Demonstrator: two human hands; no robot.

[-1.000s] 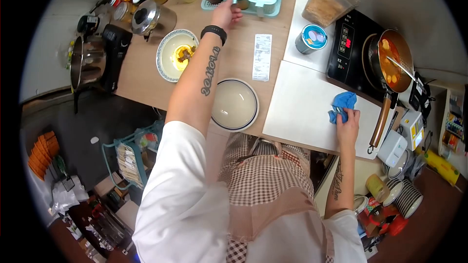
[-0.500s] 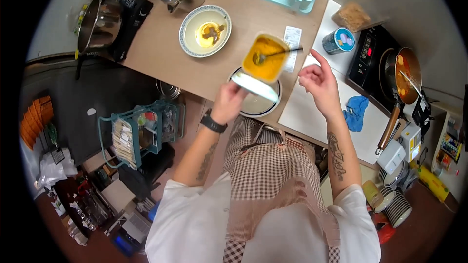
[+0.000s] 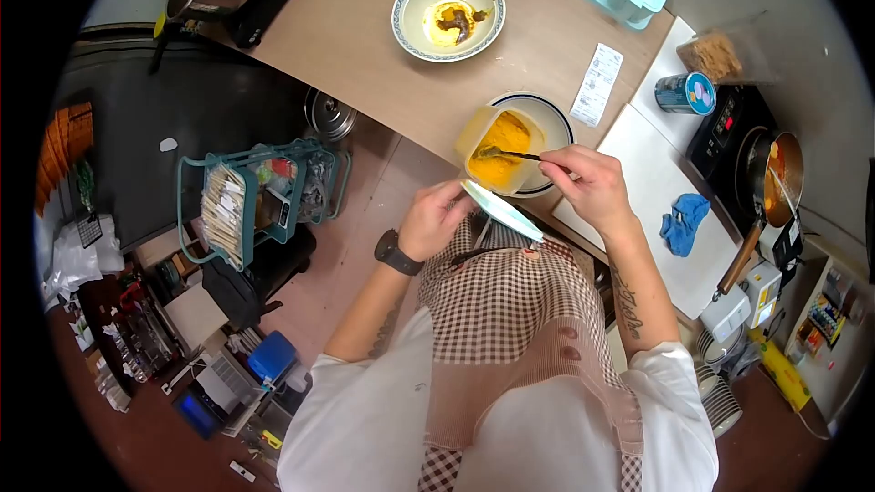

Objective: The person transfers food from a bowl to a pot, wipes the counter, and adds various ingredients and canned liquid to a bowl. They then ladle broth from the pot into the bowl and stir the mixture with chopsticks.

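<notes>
A clear plastic tub (image 3: 468, 135) of yellow-orange powder (image 3: 507, 135) is tilted over the near rim of a white bowl with a dark-blue band (image 3: 558, 128). Along the tub's near side is a pale aqua lid (image 3: 503, 213). My left hand (image 3: 434, 221) is closed on the lid's left end; whether its fingers also grip the tub is hidden. Between the fingertips of my right hand (image 3: 591, 186) is the dark handle of a spoon (image 3: 521, 156), its bowl end in the powder. Farther back, a patterned-rim bowl (image 3: 419, 35) contains yellow and brown substances.
A receipt (image 3: 598, 85) and a blue-lidded can (image 3: 682, 94) are to the right. Beyond a blue cloth (image 3: 684, 224), a frying pan (image 3: 777, 173) of reddish food sits on a cooker, its handle pointing toward me. A teal rack (image 3: 248, 210) stands at the left.
My right hand has moved in from the right and taken the spoon's handle. The tub and lid have come closer to my body, and my view has shifted.
</notes>
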